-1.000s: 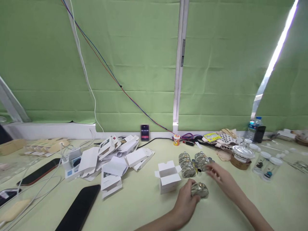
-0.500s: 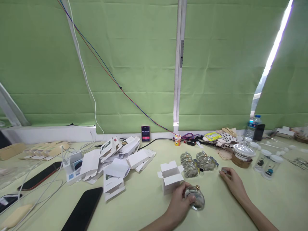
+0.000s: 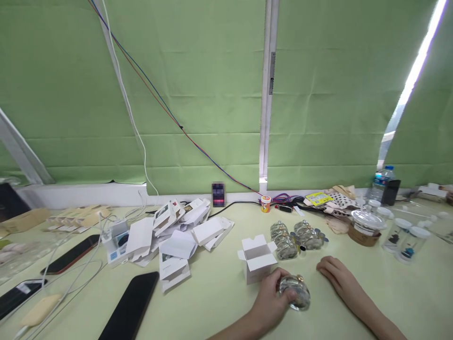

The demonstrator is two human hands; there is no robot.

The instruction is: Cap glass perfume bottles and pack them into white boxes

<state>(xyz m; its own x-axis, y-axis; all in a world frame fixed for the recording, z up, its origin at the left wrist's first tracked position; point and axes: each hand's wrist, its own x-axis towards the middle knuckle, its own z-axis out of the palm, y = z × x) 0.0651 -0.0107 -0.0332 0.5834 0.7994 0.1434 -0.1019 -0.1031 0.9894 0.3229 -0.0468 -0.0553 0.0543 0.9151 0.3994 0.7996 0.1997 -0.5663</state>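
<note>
My left hand [image 3: 272,298] grips a clear, rounded glass perfume bottle [image 3: 296,293] with a gold neck, thumb across its front. The bottle is tilted low over the table. Just behind that hand stands a small white carton [image 3: 259,265] with its flaps up. My right hand [image 3: 334,274] rests at the table to the right of the bottle. Its fingers are together and bent down, and whatever lies under the fingertips is hidden. Several similar glass bottles [image 3: 286,248] stand in two rows behind, with small dark round discs [image 3: 321,236] beside them.
Folded white cartons [image 3: 177,250] lie heaped at left, near a black phone [image 3: 130,307] and white cables [image 3: 76,278]. Clear jars with white lids [image 3: 410,243], a foil-lidded tub [image 3: 366,226] and a water bottle [image 3: 385,182] stand at right. Green blinds [image 3: 212,94] hang behind.
My right hand has drawn nearer to the held bottle and turned knuckles up; the small dark disc at its fingertips no longer shows. My left hand still holds the perfume bottle. The view has shifted slightly.
</note>
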